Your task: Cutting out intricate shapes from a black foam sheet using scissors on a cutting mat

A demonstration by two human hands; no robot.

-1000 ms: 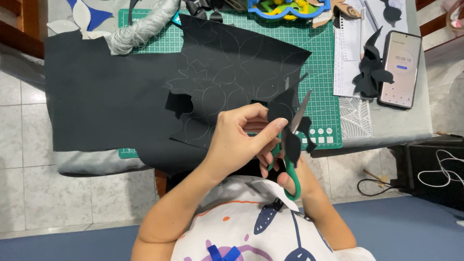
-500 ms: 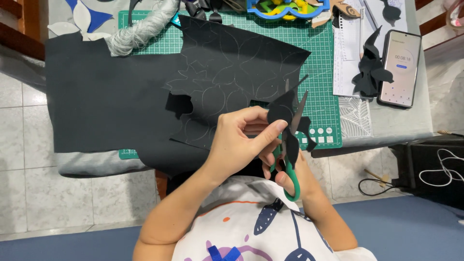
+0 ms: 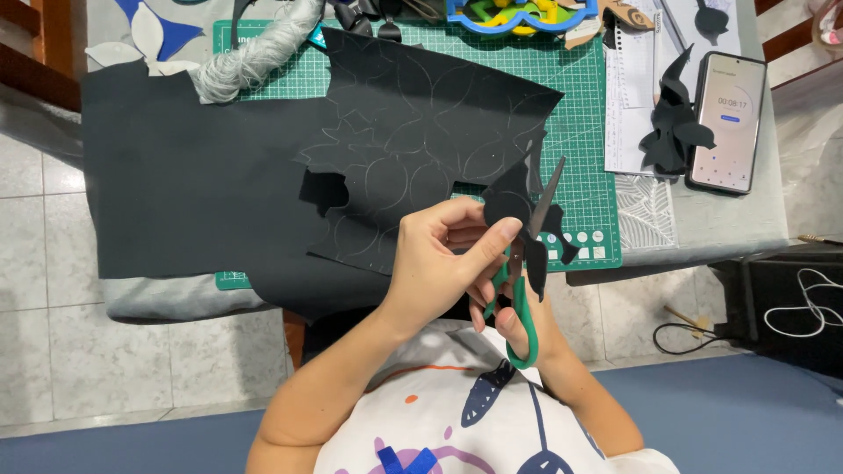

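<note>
Green mat [image 3: 584, 132]: L hand [image 3: 439, 263] pinches cutout [image 3: 509, 202], R hand [image 3: 527, 329] scissors [image 3: 522, 290] (blades parted).

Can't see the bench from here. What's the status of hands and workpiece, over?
Left hand pinching small black cutout. Right hand in green scissors, blades open at the cutout. Nothing blocking.
</note>
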